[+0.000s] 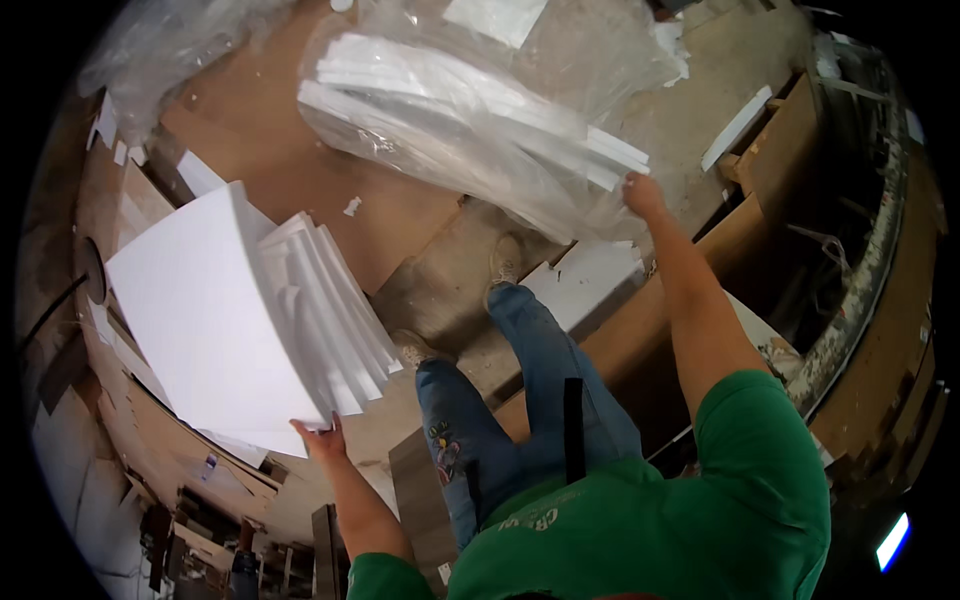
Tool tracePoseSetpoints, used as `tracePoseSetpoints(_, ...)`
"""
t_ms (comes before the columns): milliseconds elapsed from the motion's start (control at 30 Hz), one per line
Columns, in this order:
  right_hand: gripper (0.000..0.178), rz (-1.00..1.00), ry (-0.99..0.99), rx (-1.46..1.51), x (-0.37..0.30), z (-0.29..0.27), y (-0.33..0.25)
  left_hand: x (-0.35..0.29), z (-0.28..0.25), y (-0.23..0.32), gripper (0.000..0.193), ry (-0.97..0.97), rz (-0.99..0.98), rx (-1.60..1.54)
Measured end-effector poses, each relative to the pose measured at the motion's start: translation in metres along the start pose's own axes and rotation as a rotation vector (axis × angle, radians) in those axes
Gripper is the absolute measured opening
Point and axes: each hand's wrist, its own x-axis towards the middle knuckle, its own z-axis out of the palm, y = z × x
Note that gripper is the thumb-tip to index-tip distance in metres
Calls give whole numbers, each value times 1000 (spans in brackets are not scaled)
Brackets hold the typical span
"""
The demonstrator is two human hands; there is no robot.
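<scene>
At the left, a large white foam-like sheet (195, 310) stands tilted, and my left hand (322, 440) is closed on its lower corner. Right behind it leans a fanned stack of similar white sheets (325, 310). Ahead of me lies a clear plastic bag (440, 165) with several long white strips (480, 105) inside. My right arm reaches out to the bag's right end. There my right hand (643, 195) is closed on the plastic, close to the ends of the strips; its fingertips are partly hidden.
Brown cardboard (290, 180) covers part of the floor ahead. More crumpled clear plastic (180, 55) lies at the far left. Wooden boards (775, 150) and a dark bin-like space stand on the right. A white panel (590, 280) lies beside my feet, and white scraps dot the floor.
</scene>
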Motion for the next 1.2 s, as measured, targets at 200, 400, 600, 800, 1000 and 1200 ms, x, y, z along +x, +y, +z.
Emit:
tracePoseSetpoints(200,31,-41,196,-287,86,51,18,8,15,7,54,100,115,-138)
tracePoseSetpoints(400,24,-72,244,-391,84,57,10,-12,37,-2,53,3,138,-69)
tracePoseSetpoints(600,18,-87,282,-281,-17,0,117,-67,42,23,49,-159,233,-64)
tracePoseSetpoints(800,27,127,269,-5,-216,-120,164,-108,5,63,42,-491,188,-319)
tracePoseSetpoints(1000,28,452,324,20,-418,-172,174,-117,-43,101,49,-471,133,-379)
tracePoseSetpoints(1200,46,505,15,1035,-493,-154,45,-167,-106,124,59,-625,196,-391)
